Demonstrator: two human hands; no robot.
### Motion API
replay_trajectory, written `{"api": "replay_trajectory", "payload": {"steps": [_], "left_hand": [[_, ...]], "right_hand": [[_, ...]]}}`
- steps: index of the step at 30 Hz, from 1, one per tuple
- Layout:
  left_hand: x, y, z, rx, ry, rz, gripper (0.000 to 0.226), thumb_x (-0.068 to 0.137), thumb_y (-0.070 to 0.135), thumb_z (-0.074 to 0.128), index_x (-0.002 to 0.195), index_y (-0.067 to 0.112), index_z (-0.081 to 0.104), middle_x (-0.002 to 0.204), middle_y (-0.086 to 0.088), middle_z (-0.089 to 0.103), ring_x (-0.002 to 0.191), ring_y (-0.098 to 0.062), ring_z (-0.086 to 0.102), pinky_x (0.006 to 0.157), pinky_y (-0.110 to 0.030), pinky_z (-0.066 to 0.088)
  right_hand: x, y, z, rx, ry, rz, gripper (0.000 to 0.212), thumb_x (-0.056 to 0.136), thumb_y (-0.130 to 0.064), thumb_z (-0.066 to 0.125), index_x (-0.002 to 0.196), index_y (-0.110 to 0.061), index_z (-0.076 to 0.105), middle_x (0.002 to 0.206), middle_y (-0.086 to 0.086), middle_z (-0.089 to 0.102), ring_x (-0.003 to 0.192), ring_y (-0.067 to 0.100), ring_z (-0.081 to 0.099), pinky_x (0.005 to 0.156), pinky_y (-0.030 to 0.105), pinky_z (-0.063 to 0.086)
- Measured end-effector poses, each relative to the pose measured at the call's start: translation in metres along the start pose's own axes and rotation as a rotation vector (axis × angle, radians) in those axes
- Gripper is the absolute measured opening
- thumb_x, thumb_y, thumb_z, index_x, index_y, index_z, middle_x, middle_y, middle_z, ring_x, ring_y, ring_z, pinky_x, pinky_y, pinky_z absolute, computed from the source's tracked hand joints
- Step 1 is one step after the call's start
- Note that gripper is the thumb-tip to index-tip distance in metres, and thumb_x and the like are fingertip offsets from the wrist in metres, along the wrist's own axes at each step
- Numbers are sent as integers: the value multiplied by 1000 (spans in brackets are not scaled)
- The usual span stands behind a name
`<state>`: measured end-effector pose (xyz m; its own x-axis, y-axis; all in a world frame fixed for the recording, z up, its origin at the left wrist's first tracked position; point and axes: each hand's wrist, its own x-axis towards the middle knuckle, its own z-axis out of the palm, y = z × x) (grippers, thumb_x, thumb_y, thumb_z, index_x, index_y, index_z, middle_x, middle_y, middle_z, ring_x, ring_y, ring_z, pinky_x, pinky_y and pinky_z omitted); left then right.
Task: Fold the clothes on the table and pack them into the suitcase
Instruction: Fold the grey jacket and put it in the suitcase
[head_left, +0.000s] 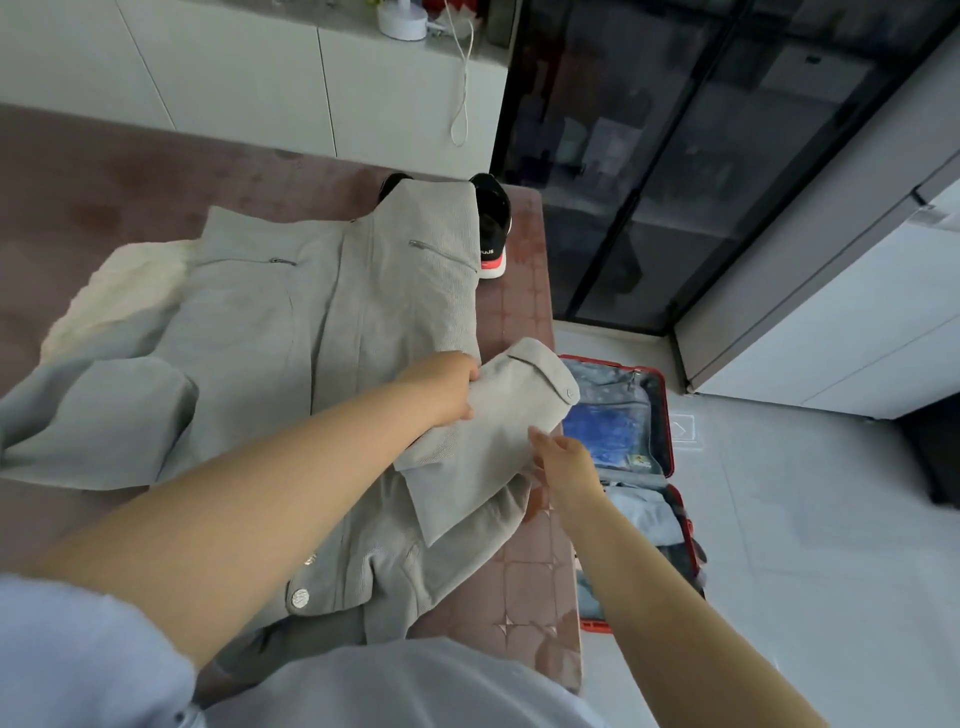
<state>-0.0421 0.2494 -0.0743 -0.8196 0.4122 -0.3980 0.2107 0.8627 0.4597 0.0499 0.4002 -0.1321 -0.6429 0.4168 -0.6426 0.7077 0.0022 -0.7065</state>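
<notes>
Head view: grey jacket (270, 332) spread across worktop (524, 571). Left hand (449, 389), fingers curled, grips sleeve (498, 431) lying over jacket's right side. Right hand (566, 462) touches sleeve's right edge; fingers partly hidden, cannot tell grip. Open suitcase (670, 415) on floor, right of worktop. Black shoe (491, 223) at far edge.

ribbed matt cloth jacket (322, 332), glossy black shoe (492, 218), shiny floor tiles (810, 519).
</notes>
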Motion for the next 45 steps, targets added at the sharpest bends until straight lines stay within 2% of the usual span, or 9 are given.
{"api": "replay_trajectory", "payload": {"steps": [4, 9, 16, 22, 28, 32, 35, 39, 45], "left_hand": [[0, 0, -12, -295, -2, 48, 38, 83, 6, 66, 119, 12, 58, 118, -9, 61, 105, -22, 58, 83, -23, 42], [-14, -21, -44, -470, 91, 86, 36, 85, 15, 65, 121, 16, 56, 107, -6, 61, 93, -15, 54, 82, -22, 37], [-39, -61, -115, -730, 478, 51, 53, 87, 44, 59, 134, 29, 40, 118, -3, 56, 106, -14, 54, 93, -27, 38], [-76, -130, -131, -1138, 536, -109, 67, 69, 77, 50, 124, 39, 44, 126, 6, 52, 102, -15, 60, 83, -37, 49], [-126, -186, -91, -395, 360, -115, 93, 63, 73, 61, 141, 30, 34, 141, 6, 38, 127, -14, 41, 96, -16, 32], [-157, -204, -61, -30, 232, -29, 104, 38, 93, 50, 132, 57, 22, 152, 5, 5, 141, -12, 1, 114, -33, 20], [-164, -219, -41, 223, 137, -106, 100, 58, 56, 77, 136, 56, 15, 151, 9, -18, 139, -11, -14, 104, -31, 35], [-160, -242, -36, 234, 341, 5, 79, 71, 16, 79, 137, 35, 40, 152, 4, 13, 139, -23, 17, 96, -35, 46], [-155, -220, -63, 44, 556, 33, 28, 64, 9, 83, 87, 21, 73, 114, 9, 51, 107, -20, 55, 88, -22, 37]], "right_hand": [[9, -20, 2, 425, 26, 115, 35, 82, -26, 69, 106, -5, 55, 94, 12, 62, 84, 28, 62, 67, 34, 54], [-4, -79, -6, 414, -3, -261, 30, 89, -19, 58, 119, -21, 58, 99, 1, 65, 85, 19, 61, 72, 32, 52], [-75, -180, 18, -178, -117, -983, 45, 95, -12, 47, 136, -29, 43, 113, -5, 54, 96, 7, 54, 81, 15, 46], [-100, -127, 113, -885, -158, -1287, 61, 91, -4, 44, 145, -30, 30, 114, 8, 44, 86, 32, 54, 69, 37, 46], [-103, -51, 115, -1101, -687, -1222, 57, 90, -18, 56, 143, -22, 36, 143, 7, 37, 127, 27, 39, 109, 33, 19], [-55, -43, 50, -950, -512, -1092, 52, 79, -1, 51, 129, -14, 54, 136, 5, 48, 127, 20, 43, 111, 25, 25], [-26, -44, 15, -1094, -388, -885, 69, 75, 2, 51, 139, -22, 39, 143, -4, 40, 130, 17, 39, 111, 33, 28], [-2, -42, 4, -1303, -273, -929, 48, 84, -13, 61, 129, -24, 48, 132, -4, 49, 121, 22, 46, 104, 29, 29], [6, -51, -18, -961, -100, -996, 21, 79, 2, 65, 95, -12, 68, 92, -7, 56, 77, 18, 60, 74, 32, 52]]}}
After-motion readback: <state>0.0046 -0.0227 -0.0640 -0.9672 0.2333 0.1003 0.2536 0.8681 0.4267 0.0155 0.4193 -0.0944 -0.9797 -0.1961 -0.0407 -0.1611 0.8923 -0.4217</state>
